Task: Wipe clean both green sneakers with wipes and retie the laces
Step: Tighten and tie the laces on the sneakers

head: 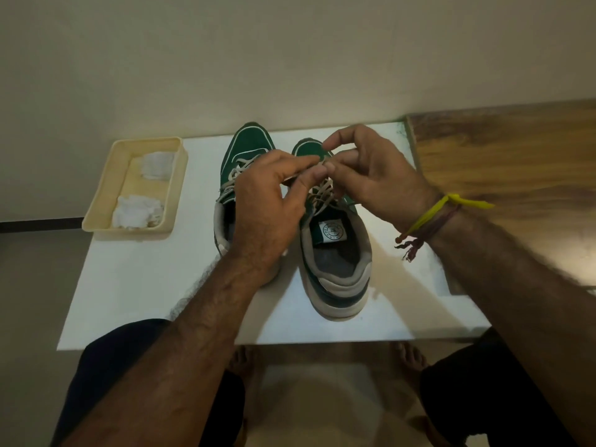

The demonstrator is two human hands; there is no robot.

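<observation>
Both green sneakers stand side by side on the white desk (135,285), toes pointing away from me and heels toward me. The left sneaker (248,146) is partly hidden under my left hand (267,201); the right sneaker (335,259) shows its open collar, grey lining and a round white label on the insole.

My two hands meet above the lacing of the right sneaker. My left grip is curled, thumb and forefinger pinching a strand of the pale lace (322,195) right where it rises from the eyelets. My right hand (371,179) comes in from the other side, its thumb and fingers bent and pinching the same lace close against my left fingertips, with the forefinger arched up over the toe of the shoe. The exact loop between the fingertips is too small to make out.

The laces of the left sneaker (238,169) lie loose and crisscrossed over its tongue.

A cream tray (106,191) sits at the far left corner of the desk, well apart from the shoes, with two crumpled white wipes (138,211) in it, one near each end.

A yellow thread band (432,211) and a dark red one circle my right wrist.
</observation>
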